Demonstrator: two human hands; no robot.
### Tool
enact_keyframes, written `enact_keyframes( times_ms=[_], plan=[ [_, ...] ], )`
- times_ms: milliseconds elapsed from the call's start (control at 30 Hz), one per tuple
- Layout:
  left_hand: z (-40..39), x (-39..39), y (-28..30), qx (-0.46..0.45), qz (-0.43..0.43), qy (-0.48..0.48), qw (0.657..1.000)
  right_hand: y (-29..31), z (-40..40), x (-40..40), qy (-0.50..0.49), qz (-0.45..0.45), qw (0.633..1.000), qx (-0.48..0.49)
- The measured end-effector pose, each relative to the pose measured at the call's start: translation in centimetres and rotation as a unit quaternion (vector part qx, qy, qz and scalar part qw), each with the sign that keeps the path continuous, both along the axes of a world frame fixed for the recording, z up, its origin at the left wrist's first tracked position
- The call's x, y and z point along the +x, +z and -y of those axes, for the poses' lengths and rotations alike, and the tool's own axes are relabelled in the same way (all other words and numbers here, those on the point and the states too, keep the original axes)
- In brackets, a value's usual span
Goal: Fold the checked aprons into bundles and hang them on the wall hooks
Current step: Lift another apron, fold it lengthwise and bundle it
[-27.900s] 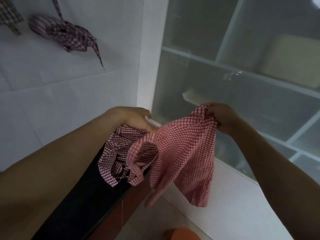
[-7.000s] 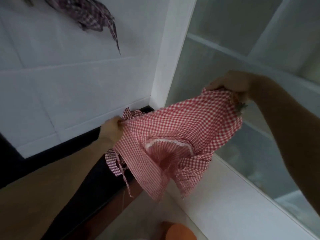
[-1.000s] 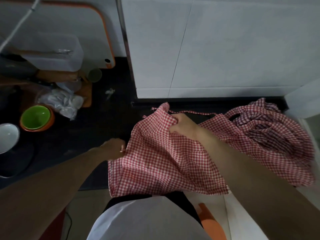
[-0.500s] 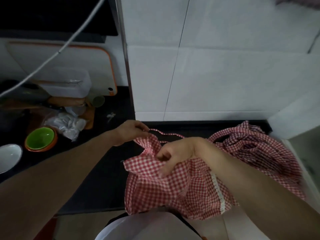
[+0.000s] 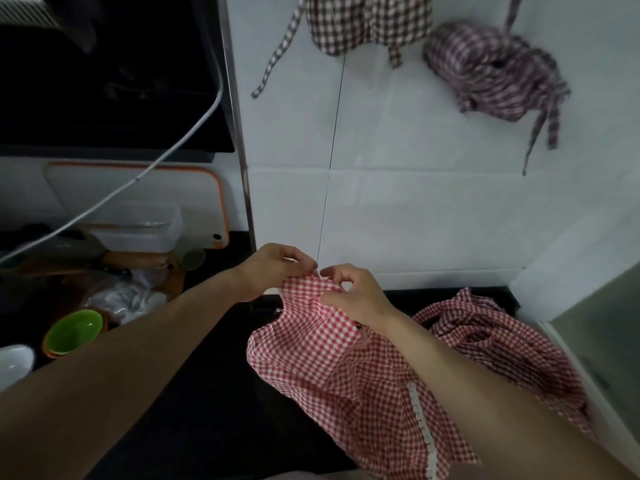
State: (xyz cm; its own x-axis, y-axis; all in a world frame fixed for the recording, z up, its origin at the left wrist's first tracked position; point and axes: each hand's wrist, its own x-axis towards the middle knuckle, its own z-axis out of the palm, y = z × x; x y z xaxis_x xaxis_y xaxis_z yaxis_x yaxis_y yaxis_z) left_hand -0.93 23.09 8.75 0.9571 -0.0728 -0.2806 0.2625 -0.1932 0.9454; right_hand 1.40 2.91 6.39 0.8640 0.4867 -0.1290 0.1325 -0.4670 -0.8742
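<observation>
A red-and-white checked apron (image 5: 346,368) with a white lace strip hangs over the black counter edge. My left hand (image 5: 273,268) and my right hand (image 5: 353,292) pinch its top edge close together, lifted above the counter. A darker red checked apron (image 5: 502,344) lies crumpled on the counter to the right. On the white tiled wall above hang two bundled aprons: a brown checked one (image 5: 363,22) and a purple checked one (image 5: 491,71), each with loose ties dangling.
The black counter (image 5: 207,393) holds a green bowl (image 5: 74,330), a white bowl (image 5: 14,362), crumpled plastic (image 5: 128,299) and a clear container (image 5: 138,226) at the left. A white cutting board with orange rim (image 5: 138,188) leans behind. A white cable (image 5: 156,164) crosses the dark opening.
My view tilted up, bringing the hung bundles into sight. Both hands came together at the apron's top edge and raised it; the right hand moved up from the cloth's middle.
</observation>
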Motion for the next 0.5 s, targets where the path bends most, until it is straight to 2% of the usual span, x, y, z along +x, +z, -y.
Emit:
enact_keyframes(
  times_ms=[100,233,300,367,500],
  plan=[
    [0.1,0.0,0.7,-0.014,-0.005,-0.02,1.0,0.3,0.3,-0.1,-0.036,-0.112,0.988,0.096],
    [0.7,-0.2,1.1,-0.044,-0.01,-0.028,0.999,0.3,0.3,-0.7,-0.066,-0.207,0.958,0.187],
    [1.0,-0.5,1.1,-0.044,-0.005,-0.05,0.998,0.3,0.3,-0.9,-0.08,-0.23,0.945,0.218],
    [1.2,-0.7,1.0,-0.001,0.017,-0.063,0.998,0.4,0.5,-1.0,-0.099,-0.24,0.935,0.24],
    [1.7,-0.7,1.4,0.033,0.069,0.027,0.997,0.9,1.2,-1.1,-0.071,-0.203,0.945,0.247]
  ],
)
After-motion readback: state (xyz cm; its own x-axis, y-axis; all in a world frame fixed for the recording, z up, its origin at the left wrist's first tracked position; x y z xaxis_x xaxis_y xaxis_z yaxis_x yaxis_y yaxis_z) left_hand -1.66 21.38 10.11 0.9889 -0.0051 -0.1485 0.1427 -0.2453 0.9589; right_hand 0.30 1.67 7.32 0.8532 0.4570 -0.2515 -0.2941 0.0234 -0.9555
